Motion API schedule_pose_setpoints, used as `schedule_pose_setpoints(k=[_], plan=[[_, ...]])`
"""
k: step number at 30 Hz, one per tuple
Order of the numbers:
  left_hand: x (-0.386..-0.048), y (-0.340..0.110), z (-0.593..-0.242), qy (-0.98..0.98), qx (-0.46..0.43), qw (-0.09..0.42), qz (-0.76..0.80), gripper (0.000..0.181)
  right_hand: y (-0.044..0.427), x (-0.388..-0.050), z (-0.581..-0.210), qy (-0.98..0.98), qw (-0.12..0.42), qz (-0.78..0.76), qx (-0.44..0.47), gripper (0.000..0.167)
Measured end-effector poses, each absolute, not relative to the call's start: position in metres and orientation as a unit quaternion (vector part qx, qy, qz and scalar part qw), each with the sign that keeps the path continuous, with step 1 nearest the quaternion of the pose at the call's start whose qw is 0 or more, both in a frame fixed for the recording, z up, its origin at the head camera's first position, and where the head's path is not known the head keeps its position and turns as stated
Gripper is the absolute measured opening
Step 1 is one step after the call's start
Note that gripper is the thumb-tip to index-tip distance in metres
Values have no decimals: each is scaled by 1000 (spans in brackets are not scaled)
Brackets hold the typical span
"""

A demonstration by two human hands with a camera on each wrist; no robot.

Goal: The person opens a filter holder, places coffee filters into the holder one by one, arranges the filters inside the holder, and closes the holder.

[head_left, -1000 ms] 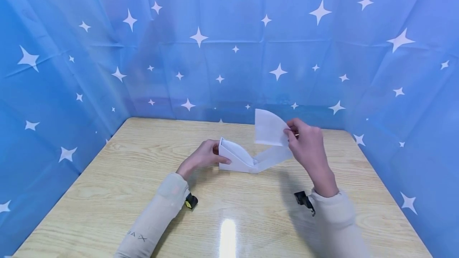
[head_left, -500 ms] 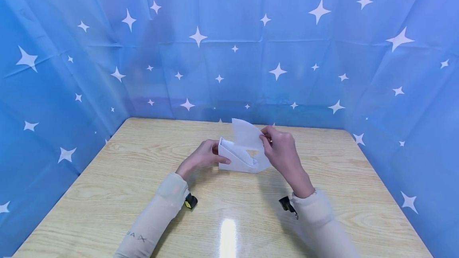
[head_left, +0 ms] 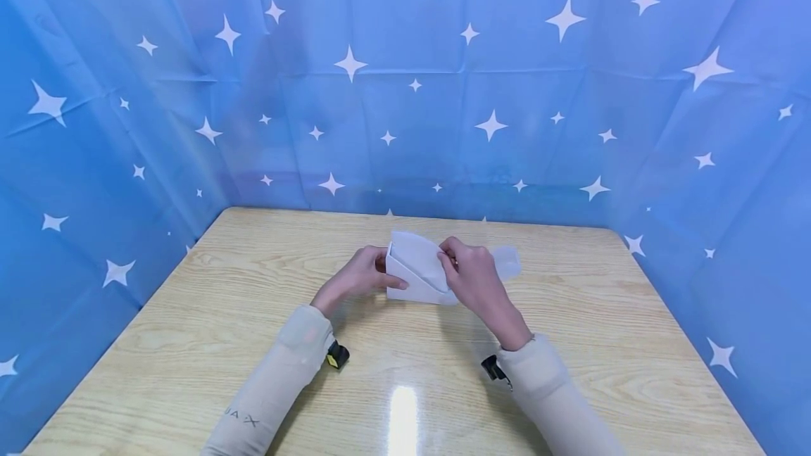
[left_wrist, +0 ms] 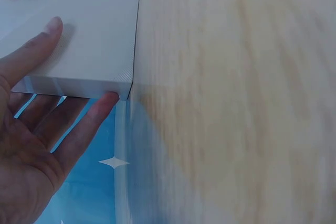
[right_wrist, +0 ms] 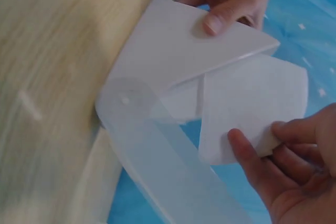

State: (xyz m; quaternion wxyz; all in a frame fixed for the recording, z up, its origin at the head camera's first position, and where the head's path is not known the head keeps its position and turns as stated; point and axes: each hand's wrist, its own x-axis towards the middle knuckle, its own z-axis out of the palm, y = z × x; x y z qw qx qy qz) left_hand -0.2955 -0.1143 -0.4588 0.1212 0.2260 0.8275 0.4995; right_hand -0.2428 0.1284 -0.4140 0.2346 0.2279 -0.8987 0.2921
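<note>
A white slant-topped box [head_left: 412,283] stands on the table in the head view. My left hand [head_left: 361,274] grips its left end, thumb on the front face [left_wrist: 94,45] and fingers around the end. My right hand [head_left: 476,276] pinches a thin white piece with a curved edge, like folded paper or cloth [right_wrist: 252,100], at the box's open top. In the right wrist view, part of that piece lies behind the front wall. A translucent flap [right_wrist: 178,156] joins the box's low corner at a round pivot and swings out to the right, partly behind my right hand.
The wood-grain table [head_left: 304,400] lies under both arms. A blue curtain with white stars [head_left: 418,125] encloses the back and sides. Small black devices sit at the left wrist [head_left: 338,355] and right wrist [head_left: 494,369].
My right hand has moved left and down, bringing the white piece from beside the box to its open top. The left hand and box have stayed put.
</note>
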Motion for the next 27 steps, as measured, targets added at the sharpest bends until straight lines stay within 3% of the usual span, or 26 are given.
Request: schedule_pose_setpoints(k=[10,27], plan=[[-295,-114,-460,825,228,120,503,38,122,-242,-422,-916,196,275,216,11],[-296,-114,-460,829,227,120,496,37,122,-241,-425,-928,179,260,197,7]])
